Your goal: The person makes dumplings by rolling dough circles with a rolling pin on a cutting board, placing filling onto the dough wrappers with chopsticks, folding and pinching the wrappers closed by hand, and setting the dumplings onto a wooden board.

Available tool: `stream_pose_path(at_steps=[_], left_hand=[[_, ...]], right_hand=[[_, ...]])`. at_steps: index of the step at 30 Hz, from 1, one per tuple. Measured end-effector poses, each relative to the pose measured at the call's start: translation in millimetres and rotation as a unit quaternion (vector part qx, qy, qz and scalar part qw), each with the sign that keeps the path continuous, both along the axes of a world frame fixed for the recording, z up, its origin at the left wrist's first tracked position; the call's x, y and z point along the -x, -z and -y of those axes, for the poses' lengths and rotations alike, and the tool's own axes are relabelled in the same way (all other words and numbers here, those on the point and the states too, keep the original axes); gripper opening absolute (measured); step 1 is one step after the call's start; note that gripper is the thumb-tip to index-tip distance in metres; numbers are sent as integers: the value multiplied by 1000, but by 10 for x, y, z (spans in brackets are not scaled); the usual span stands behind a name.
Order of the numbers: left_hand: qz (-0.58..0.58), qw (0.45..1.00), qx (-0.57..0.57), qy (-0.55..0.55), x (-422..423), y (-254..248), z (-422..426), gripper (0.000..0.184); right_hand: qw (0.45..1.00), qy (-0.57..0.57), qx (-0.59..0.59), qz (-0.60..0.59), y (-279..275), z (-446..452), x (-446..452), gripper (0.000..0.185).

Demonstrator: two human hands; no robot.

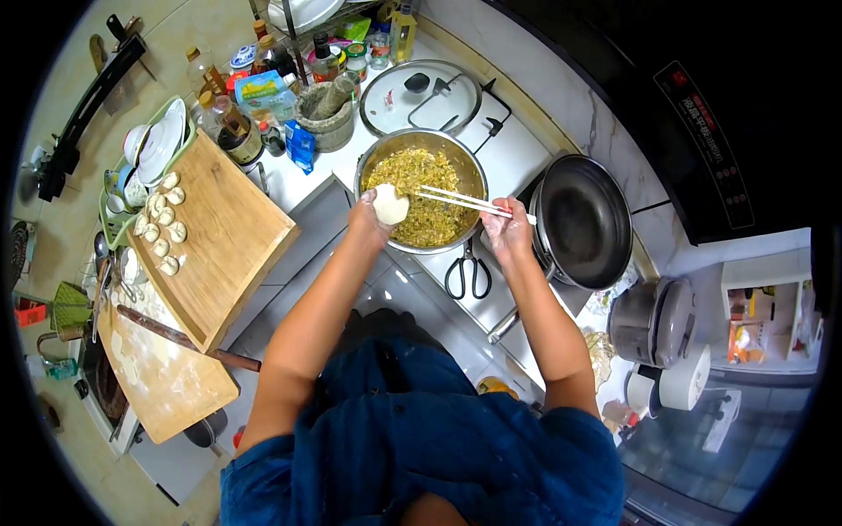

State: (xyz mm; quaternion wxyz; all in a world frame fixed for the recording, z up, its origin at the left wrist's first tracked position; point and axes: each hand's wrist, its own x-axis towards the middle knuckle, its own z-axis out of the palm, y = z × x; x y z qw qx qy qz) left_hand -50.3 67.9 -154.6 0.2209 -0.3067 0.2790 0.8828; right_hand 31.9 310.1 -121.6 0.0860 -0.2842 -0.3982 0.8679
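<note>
Over the near left rim of a metal bowl [360, 172], my left hand [368, 217] holds a round white dough wrapper [390, 204]. My right hand [509, 230] grips a pair of white chopsticks [463, 200] at the bowl's right side. Their tips point left, close to the wrapper and above the yellow-green chopped filling [430, 169]. Whether the tips carry any filling is too small to tell. On the left, several folded dumplings [177, 231] lie on a wooden tray [230, 223].
A floured board [180, 399] with a rolling pin [158, 326] is below the tray. Black scissors [467, 273] lie near the bowl. To the right stands a dark pan [583, 223]. Behind the bowl are a glass lid [395, 101] and a stone mortar [326, 131].
</note>
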Motion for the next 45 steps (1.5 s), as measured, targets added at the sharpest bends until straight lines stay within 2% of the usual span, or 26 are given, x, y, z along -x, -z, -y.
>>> stream_pose_path(at_steps=[6, 10, 13, 16, 17, 20, 25, 28, 30, 33, 34, 36, 37, 38, 40, 43, 45], left_hand=[[6, 998, -68, -15, 3, -150, -176, 42], [33, 996, -74, -20, 5, -213, -171, 43], [41, 996, -80, -25, 12, -268, -143, 43], [32, 996, -78, -26, 5, -311, -115, 43], [22, 996, -84, -26, 11, -284, -102, 42], [13, 997, -76, -18, 5, -291, -96, 41], [-5, 999, -39, 3, -38, -329, -95, 39], [-17, 998, -48, 25, -39, -291, -32, 37], [-19, 998, -59, 19, -38, -245, 9, 35], [-28, 998, -61, 19, -28, -202, 85, 35], [-29, 998, -46, 17, -39, -220, 97, 35], [-31, 999, -15, 14, -80, -262, 121, 35], [-37, 999, -20, 16, -97, -280, 129, 35], [-44, 999, -25, 19, -114, -300, 132, 35], [-54, 998, -31, 26, -159, -366, 134, 35], [-61, 997, -31, 28, -225, -461, 121, 34], [-57, 998, -28, 23, -258, -507, 120, 33]], right_hand=[[999, -12, -40, 7, -27, 182, -104, 35], [995, -32, -89, -3, -177, 245, -183, 39], [984, -60, -167, -29, -310, 195, -244, 41], [979, -39, -189, -60, -426, 152, -302, 42], [981, -21, -183, -59, -455, 166, -310, 41], [997, 16, -62, -54, -360, 213, -258, 40], [999, 13, -51, 4, -179, 316, -170, 40], [999, 3, -27, -18, -188, 259, -199, 40], [997, 12, 44, -62, -273, 212, -197, 38], [993, 49, -76, -78, -398, 214, -231, 41], [977, 6, -195, -87, -334, 211, -228, 39], [898, -78, -420, -102, -248, 242, -226, 33], [804, -140, -561, -140, -256, 287, -259, 24], [667, -167, -690, -226, -263, 328, -236, 16], [529, -360, -747, -181, -225, 416, -281, 12], [445, -420, -759, -223, -74, 440, -299, 14], [450, -424, -762, -191, -113, 461, -312, 18]])
